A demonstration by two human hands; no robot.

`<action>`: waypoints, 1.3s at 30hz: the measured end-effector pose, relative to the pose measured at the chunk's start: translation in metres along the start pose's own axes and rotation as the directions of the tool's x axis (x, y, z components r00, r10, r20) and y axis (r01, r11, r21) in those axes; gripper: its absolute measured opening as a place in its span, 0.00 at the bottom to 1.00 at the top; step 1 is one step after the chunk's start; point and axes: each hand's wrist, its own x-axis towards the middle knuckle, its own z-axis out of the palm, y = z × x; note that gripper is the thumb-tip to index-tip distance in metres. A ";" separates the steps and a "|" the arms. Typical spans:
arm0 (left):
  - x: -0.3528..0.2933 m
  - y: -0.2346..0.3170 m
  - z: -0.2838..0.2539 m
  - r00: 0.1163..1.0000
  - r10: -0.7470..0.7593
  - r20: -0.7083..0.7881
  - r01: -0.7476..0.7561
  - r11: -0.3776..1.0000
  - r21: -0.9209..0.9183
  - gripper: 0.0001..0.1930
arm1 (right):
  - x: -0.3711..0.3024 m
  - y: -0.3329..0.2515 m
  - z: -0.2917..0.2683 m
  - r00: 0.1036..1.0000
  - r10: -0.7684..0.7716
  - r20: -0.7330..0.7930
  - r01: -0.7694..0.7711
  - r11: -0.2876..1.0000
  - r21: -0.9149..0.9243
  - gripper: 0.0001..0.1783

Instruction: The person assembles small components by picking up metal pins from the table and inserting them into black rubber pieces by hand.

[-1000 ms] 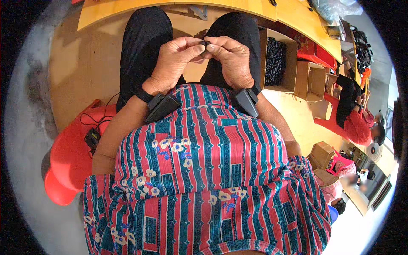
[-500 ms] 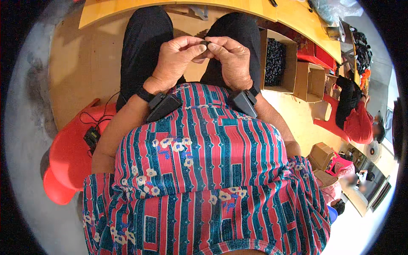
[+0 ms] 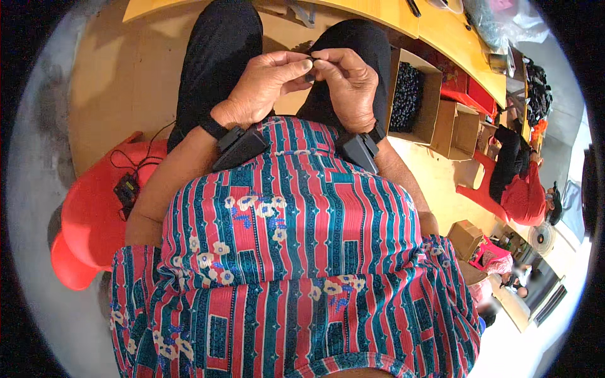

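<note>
Above my lap, between my knees, my two hands meet fingertip to fingertip. My left hand (image 3: 268,82) is closed, thumb and forefinger pinched at a small dark piece (image 3: 312,60). From the other side, my right hand (image 3: 348,79) pinches the same piece, its fingers curled. The piece is mostly covered by the fingertips, and its kind cannot be made out. A second dark spot shows just below, by the left fingers; whether it belongs to the same piece is unclear. Each wrist carries a black strap with a dark box on it.
A yellow table (image 3: 353,14) runs along the far side. To the right stand a carton (image 3: 430,104) full of small dark pieces and another carton (image 3: 457,132). A red stool (image 3: 94,214) with a cable and small device is at my left. Another person (image 3: 526,189) sits at far right.
Both hands have shifted slightly right, still pinching together. The fingertips have changed their hold, and less of the dark piece shows between the thumbs. The whole view has tilted a little.
</note>
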 end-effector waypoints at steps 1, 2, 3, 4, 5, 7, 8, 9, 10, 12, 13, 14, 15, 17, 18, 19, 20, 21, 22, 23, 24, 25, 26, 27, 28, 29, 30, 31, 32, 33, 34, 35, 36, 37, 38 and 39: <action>0.001 0.001 -0.002 0.999 -0.039 0.021 0.039 0.999 -0.016 0.13 | 0.001 -0.001 -0.001 0.999 -0.027 0.019 0.027 0.999 -0.028 0.03; 0.002 0.002 -0.004 0.996 -0.078 0.043 0.079 0.996 -0.031 0.13 | 0.003 -0.002 -0.002 0.998 -0.053 0.038 0.055 0.997 -0.054 0.04; 0.003 0.005 -0.004 0.996 -0.077 0.046 0.078 0.997 -0.030 0.13 | 0.005 -0.004 -0.004 0.998 -0.055 0.037 0.057 0.997 -0.055 0.04; 0.004 0.008 -0.003 0.995 -0.078 0.059 0.080 0.996 -0.030 0.13 | 0.008 -0.005 -0.007 0.996 -0.062 0.059 0.066 0.995 -0.071 0.04; 0.006 0.010 -0.001 0.994 -0.079 0.072 0.082 0.996 -0.030 0.13 | 0.011 -0.007 -0.009 0.994 -0.068 0.081 0.075 0.993 -0.087 0.04; 0.005 0.014 0.008 0.997 -0.060 0.048 0.060 0.998 0.014 0.13 | 0.012 -0.010 -0.012 0.996 -0.043 0.079 0.046 0.999 -0.028 0.04; 0.006 0.015 0.013 0.999 -0.040 0.023 0.039 0.998 0.057 0.14 | 0.013 -0.012 -0.014 0.997 -0.016 0.082 0.014 0.999 0.031 0.04; 0.008 0.016 0.014 0.999 -0.039 0.026 0.037 0.998 0.059 0.14 | 0.014 -0.013 -0.015 0.997 -0.020 0.079 0.017 0.999 0.031 0.04; 0.009 0.016 0.014 1.000 -0.018 0.009 0.018 0.996 0.085 0.14 | 0.015 -0.014 -0.016 0.996 0.045 0.070 -0.052 0.994 0.096 0.04; 0.011 0.018 0.017 1.000 0.002 -0.006 -0.002 0.994 0.111 0.13 | 0.016 -0.017 -0.015 0.992 0.109 0.064 -0.118 0.980 0.162 0.05; 0.011 0.020 0.019 1.000 0.020 -0.020 -0.017 0.988 0.156 0.13 | 0.016 -0.021 -0.014 0.988 0.146 0.048 -0.152 0.974 0.170 0.05; 0.010 0.022 0.020 0.999 0.039 -0.034 -0.031 0.979 0.200 0.13 | 0.016 -0.022 -0.014 0.983 0.183 0.033 -0.186 0.966 0.178 0.05; 0.010 0.021 0.021 0.999 0.039 -0.035 -0.031 0.979 0.200 0.13 | 0.016 -0.022 -0.013 0.982 0.183 0.034 -0.186 0.966 0.178 0.05; 0.009 0.020 0.022 0.996 0.070 -0.058 -0.058 0.981 0.183 0.13 | 0.015 -0.020 -0.012 0.989 0.150 0.017 -0.151 0.979 0.135 0.04; 0.009 0.018 0.023 0.996 0.071 -0.058 -0.059 0.981 0.183 0.13 | 0.015 -0.019 -0.012 0.988 0.150 0.017 -0.151 0.979 0.134 0.04; 0.010 0.015 0.023 0.995 0.073 -0.063 -0.064 0.990 0.128 0.14 | 0.015 -0.018 -0.013 0.994 0.105 0.018 -0.107 0.986 0.126 0.04; 0.010 0.015 0.023 0.995 0.075 -0.068 -0.070 0.995 0.073 0.16 | 0.016 -0.017 -0.013 0.998 0.060 0.018 -0.061 0.991 0.118 0.03; 0.011 0.014 0.022 0.995 0.073 -0.070 -0.068 0.995 0.071 0.16 | 0.016 -0.015 -0.013 0.998 0.063 0.019 -0.064 0.991 0.117 0.03; 0.011 0.015 0.020 0.997 0.049 -0.065 -0.045 0.997 0.068 0.14 | 0.016 -0.013 -0.012 1.000 0.030 0.008 -0.030 0.996 0.081 0.03; 0.011 0.015 0.019 0.998 0.025 -0.060 -0.021 0.998 0.065 0.13 | 0.016 -0.011 -0.012 1.000 -0.004 -0.001 0.004 0.999 0.044 0.02; 0.010 0.015 0.020 0.998 0.026 -0.060 -0.022 0.998 0.065 0.13 | 0.015 -0.011 -0.012 1.000 -0.004 -0.001 0.004 0.999 0.043 0.02; 0.008 0.016 0.020 0.998 0.017 -0.066 -0.012 0.997 0.072 0.13 | 0.014 -0.011 -0.011 1.000 -0.020 -0.006 0.020 0.999 0.043 0.02; 0.008 0.016 0.021 0.997 0.009 -0.072 -0.003 0.997 0.079 0.13 | 0.013 -0.010 -0.011 0.999 -0.035 -0.011 0.036 0.998 0.042 0.02; 0.007 0.017 0.021 0.997 0.011 -0.073 -0.005 0.997 0.079 0.13 | 0.013 -0.011 -0.010 0.999 -0.037 -0.009 0.037 0.998 0.042 0.02; 0.007 0.016 0.021 0.998 0.010 -0.058 -0.009 1.000 0.024 0.13 | 0.014 -0.012 -0.009 0.999 -0.046 -0.009 0.046 0.999 0.025 0.02; 0.007 0.015 0.021 0.999 0.010 -0.043 -0.011 0.999 -0.030 0.13 | 0.014 -0.013 -0.009 0.998 -0.054 -0.008 0.054 0.998 0.008 0.02; 0.007 0.015 0.021 0.999 0.012 -0.043 -0.014 0.999 -0.031 0.13 | 0.014 -0.014 -0.008 0.998 -0.056 -0.006 0.056 0.998 0.008 0.02; 0.007 0.014 0.021 0.999 0.015 -0.038 -0.018 0.998 -0.058 0.14 | 0.014 -0.015 -0.007 0.998 -0.054 -0.010 0.054 0.998 0.009 0.02; 0.006 0.012 0.021 0.999 0.019 -0.033 -0.021 0.996 -0.086 0.15 | 0.014 -0.016 -0.006 0.999 -0.053 -0.013 0.053 0.999 0.010 0.02; 0.006 0.013 0.022 0.999 0.020 -0.033 -0.023 0.996 -0.087 0.15 | 0.013 -0.017 -0.006 0.998 -0.054 -0.012 0.054 0.999 0.009 0.02; 0.006 0.013 0.023 0.998 0.026 -0.055 -0.028 0.999 -0.038 0.15 | 0.012 -0.018 -0.005 0.999 -0.049 -0.024 0.049 0.999 0.003 0.03; 0.005 0.013 0.024 0.996 0.033 -0.078 -0.033 0.999 0.010 0.14 | 0.011 -0.019 -0.005 0.998 -0.044 -0.036 0.044 0.999 -0.003 0.03; 0.005 0.013 0.024 0.996 0.034 -0.077 -0.033 0.999 0.009 0.14 | 0.010 -0.018 -0.006 0.998 -0.045 -0.036 0.044 0.999 -0.005 0.03; 0.003 0.012 0.024 0.998 0.016 -0.066 -0.016 1.000 0.008 0.14 | 0.009 -0.016 -0.007 0.997 -0.080 -0.023 0.079 0.996 -0.047 0.03; 0.003 0.012 0.023 0.998 -0.002 -0.056 0.003 1.000 0.007 0.14 | 0.008 -0.014 -0.009 0.993 -0.114 -0.009 0.113 0.990 -0.089 0.04; 0.001 0.009 0.022 0.998 -0.003 -0.058 0.003 1.000 0.005 0.14 | 0.006 -0.011 -0.009 0.994 -0.112 -0.007 0.110 0.990 -0.090 0.04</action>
